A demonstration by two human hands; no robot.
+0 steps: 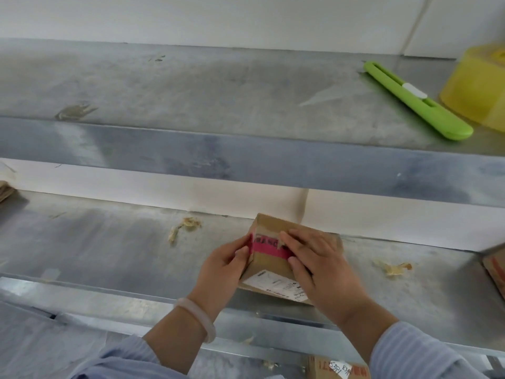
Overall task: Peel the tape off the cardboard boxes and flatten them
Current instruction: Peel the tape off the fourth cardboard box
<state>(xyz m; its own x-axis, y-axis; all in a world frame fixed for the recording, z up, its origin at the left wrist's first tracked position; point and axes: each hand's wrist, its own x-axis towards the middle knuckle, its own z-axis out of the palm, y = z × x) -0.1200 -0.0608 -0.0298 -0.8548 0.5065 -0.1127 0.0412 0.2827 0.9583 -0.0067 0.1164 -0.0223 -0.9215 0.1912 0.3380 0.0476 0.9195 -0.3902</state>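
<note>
A small brown cardboard box point(269, 262) stands on the lower steel shelf point(109, 242). A band of pink tape point(269, 248) with dark print runs round it, and a white shipping label point(273, 283) covers its near face. My left hand point(222, 269) grips the box's left edge, thumb on the pink tape. My right hand point(319, 269) lies over the box's right side, fingertips at a torn edge of the tape on top. The box's right side is hidden under that hand.
A green utility knife point(418, 101) and a yellow tape roll point(481, 86) lie on the upper steel shelf point(191, 91) at the right. Crumpled tape scraps point(185, 225) point(393, 268) litter the lower shelf. Other cardboard boxes show at the right edge point(496, 272) and below point(337, 367).
</note>
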